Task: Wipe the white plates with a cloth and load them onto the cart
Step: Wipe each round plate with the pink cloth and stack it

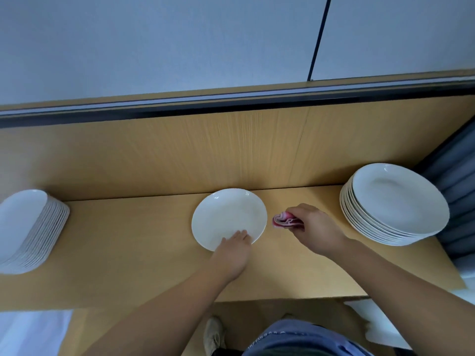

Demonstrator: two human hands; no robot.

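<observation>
A single white plate [226, 214] lies flat on the wooden counter [128, 253] in the middle. My left hand [232, 249] rests on its near rim with straight fingers reaching onto the plate. To the right of the plate, my right hand [312, 227] grips a folded pink cloth [284, 220] just above the counter, apart from the plate. A stack of several white plates [393, 201] stands at the right. Another stack of several white plates [25, 229] stands at the far left, partly cut off by the frame edge.
A wooden back panel [231, 150] rises behind the counter, with a dark rail and grey wall above. Grey curtain folds [457, 191] hang at the right edge. Below the counter's front edge I see my shoe and floor.
</observation>
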